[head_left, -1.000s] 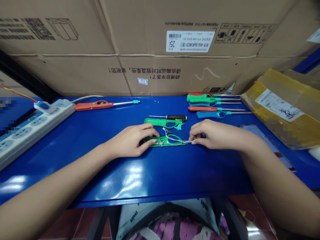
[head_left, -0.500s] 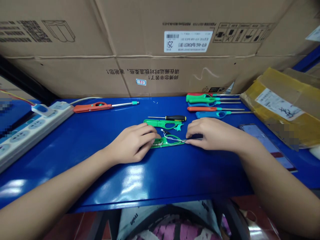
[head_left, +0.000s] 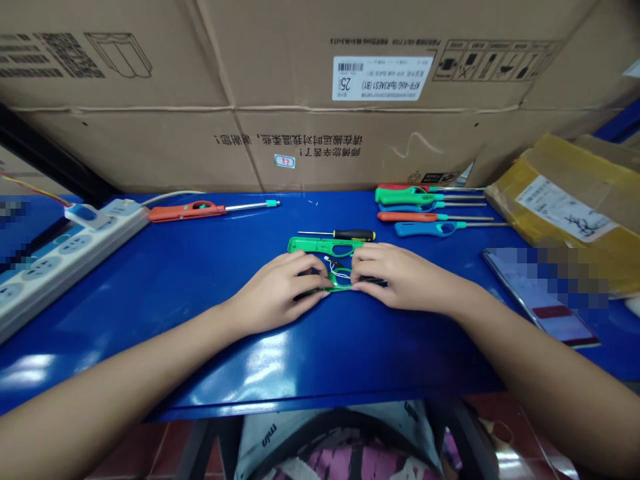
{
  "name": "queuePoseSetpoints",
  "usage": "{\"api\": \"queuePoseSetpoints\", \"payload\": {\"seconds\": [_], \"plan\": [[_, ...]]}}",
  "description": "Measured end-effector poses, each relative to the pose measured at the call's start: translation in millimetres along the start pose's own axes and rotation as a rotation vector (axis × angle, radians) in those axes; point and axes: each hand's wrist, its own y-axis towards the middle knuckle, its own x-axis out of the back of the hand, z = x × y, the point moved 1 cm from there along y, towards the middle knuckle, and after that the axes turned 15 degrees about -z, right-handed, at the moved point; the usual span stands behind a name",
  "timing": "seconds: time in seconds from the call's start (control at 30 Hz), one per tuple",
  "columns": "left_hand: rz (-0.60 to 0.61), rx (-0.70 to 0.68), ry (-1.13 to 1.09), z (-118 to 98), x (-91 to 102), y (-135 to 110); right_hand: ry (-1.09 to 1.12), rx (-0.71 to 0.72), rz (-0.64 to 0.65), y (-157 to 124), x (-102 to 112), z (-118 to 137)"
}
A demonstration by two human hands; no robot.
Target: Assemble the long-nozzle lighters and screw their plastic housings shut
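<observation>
My left hand [head_left: 280,293] is closed on the grip end of an open green lighter half-shell [head_left: 342,288], its fingers covering most of that end. At the shell's other end, my right hand [head_left: 400,277] pinches the front edge, where a dark rod runs under the fingers. White wires [head_left: 340,272] with a small connector rise out of the shell between both hands. Just behind lies a second green half-shell [head_left: 311,245], its right end partly hidden by my right fingers. Beyond it is a screwdriver [head_left: 354,235] with a black and yellow handle.
A red-orange lighter [head_left: 187,212] lies left, near a white power strip [head_left: 75,248]. Several lighters, including a blue one [head_left: 425,229], sit at the back right beside a yellow-taped box [head_left: 560,193]. A phone [head_left: 543,300] lies right. A large carton [head_left: 300,87] backs the blue table [head_left: 210,360].
My right hand has moved left along the half-shell, closer to my left hand. My left hand has shifted slightly right. The view has moved a little.
</observation>
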Motion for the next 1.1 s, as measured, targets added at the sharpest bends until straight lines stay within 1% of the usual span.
{"api": "queuePoseSetpoints", "payload": {"seconds": [0.23, 0.47, 0.63, 0.7, 0.87, 0.97, 1.1], "plan": [[-0.005, 0.016, -0.065, 0, -2.6, -1, 0.056, -0.073, -0.055, 1, 0, 1], [-0.030, -0.047, -0.021, 0, -2.2, -2, 0.129, -0.061, -0.069, 1, -3, 0], [-0.031, -0.073, 0.007, 0, -1.4, -2, 0.159, -0.214, -0.065, 1, -6, 1], [-0.029, -0.071, 0.005, 0, -1.4, -2, 0.190, -0.252, -0.067, 2, -6, 1], [-0.044, -0.059, -0.034, 2, -2.4, -2, 0.268, -0.376, -0.106, 2, -8, 1], [-0.061, -0.052, -0.072, 4, -3.6, -2, 0.277, -0.419, -0.175, 3, -10, 0], [-0.097, -0.039, -0.117, 3, -3.2, -2, 0.185, -0.386, -0.320, 4, -18, 0]]}}
